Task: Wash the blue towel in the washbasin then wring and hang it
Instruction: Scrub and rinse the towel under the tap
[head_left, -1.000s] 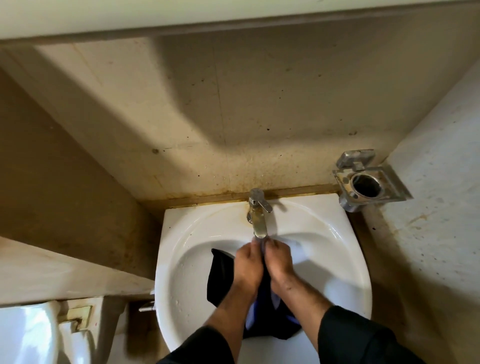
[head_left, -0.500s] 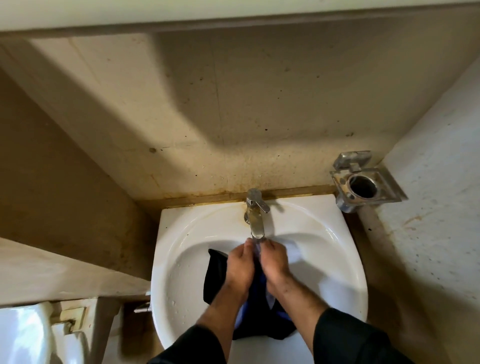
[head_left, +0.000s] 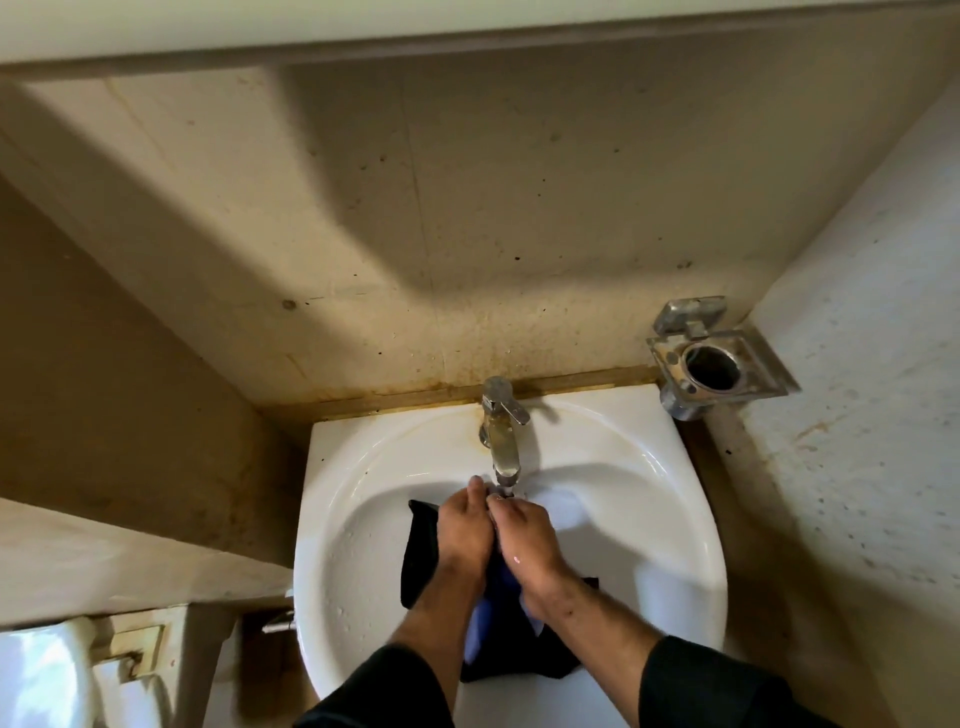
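Observation:
The dark blue towel (head_left: 423, 551) lies bunched in the white washbasin (head_left: 670, 530), wet and nearly black, with a lighter blue fold showing between my wrists. My left hand (head_left: 462, 530) and my right hand (head_left: 524, 535) sit side by side on top of it, fingers curled down into the cloth, gripping it just under the spout of the metal tap (head_left: 503, 431). A thin stream of water seems to fall at my fingertips. Most of the towel is hidden beneath my hands and forearms.
A square metal holder (head_left: 714, 361) with a round hole is fixed to the wall at the basin's right rear corner. A white toilet cistern (head_left: 47, 675) stands at the lower left, below a ledge. Stained walls close in on three sides.
Both hands have slid a little forward with the towel, up under the tap's spout. The view has shifted slightly.

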